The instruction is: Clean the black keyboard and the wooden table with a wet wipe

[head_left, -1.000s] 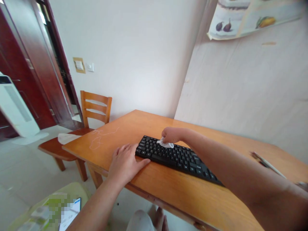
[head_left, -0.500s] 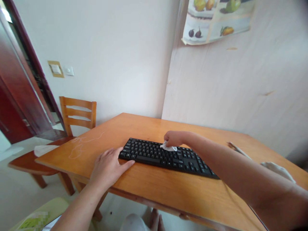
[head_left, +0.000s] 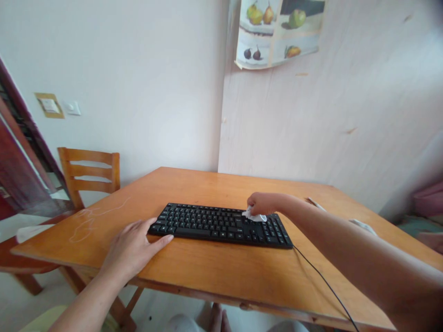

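Observation:
A black keyboard (head_left: 204, 223) lies on the wooden table (head_left: 221, 272), its cable (head_left: 323, 279) trailing off the right end toward the table's front edge. My left hand (head_left: 133, 244) grips the keyboard's left end, thumb along the front edge and fingers at the left side. Closed around a crumpled white tissue (head_left: 258, 218), my right hand (head_left: 259, 203) is over the keys right of the middle. The tissue appears to touch the keys. My fingertips on this side are partly hidden by the hand and tissue.
A wooden chair (head_left: 90, 171) stands left of the table. Beyond my right forearm lie a thin stick-like item (head_left: 315, 203) and a pale cloth-like thing (head_left: 362, 226). White scribbles (head_left: 85, 223) mark the table's left side. A fruit picture (head_left: 277, 34) hangs on the wall.
My right hand has moved the tissue rightward along the keyboard, from the letter keys toward the right-hand keys. My left hand stays at the left end. The view has turned right.

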### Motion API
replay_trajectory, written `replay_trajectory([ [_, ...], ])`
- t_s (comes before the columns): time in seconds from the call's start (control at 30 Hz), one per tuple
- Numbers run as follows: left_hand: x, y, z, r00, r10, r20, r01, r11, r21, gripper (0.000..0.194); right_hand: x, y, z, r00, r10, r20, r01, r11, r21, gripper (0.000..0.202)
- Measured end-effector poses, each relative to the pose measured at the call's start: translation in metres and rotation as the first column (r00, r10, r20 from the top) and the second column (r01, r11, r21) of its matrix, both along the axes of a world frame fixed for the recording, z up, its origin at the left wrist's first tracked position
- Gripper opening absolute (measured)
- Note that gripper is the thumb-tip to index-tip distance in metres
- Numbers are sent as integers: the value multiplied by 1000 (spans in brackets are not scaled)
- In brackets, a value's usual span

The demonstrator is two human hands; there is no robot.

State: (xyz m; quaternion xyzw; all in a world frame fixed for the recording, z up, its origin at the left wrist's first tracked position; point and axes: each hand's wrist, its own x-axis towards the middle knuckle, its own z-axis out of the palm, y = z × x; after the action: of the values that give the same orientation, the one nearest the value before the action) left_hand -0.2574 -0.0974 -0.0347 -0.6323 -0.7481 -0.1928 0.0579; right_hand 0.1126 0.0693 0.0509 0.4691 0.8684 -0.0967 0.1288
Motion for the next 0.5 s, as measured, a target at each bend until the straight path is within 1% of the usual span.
replay_trajectory([
  [0.1,-1,0,0,1000,-10,13,10,1000,2,78,18,0,-1,999,-33,-8,33,999,4,19],
  [0.37,-2,0,4,1000,12,27,-11,999,-35,80,60,-1,-6,993,-117,-24,117,993,22,20],
  [0.5,-2,1,5,999,16,29,-15,999,-38,80,77,-3,-1,985,-171,5,170,983,69,15],
])
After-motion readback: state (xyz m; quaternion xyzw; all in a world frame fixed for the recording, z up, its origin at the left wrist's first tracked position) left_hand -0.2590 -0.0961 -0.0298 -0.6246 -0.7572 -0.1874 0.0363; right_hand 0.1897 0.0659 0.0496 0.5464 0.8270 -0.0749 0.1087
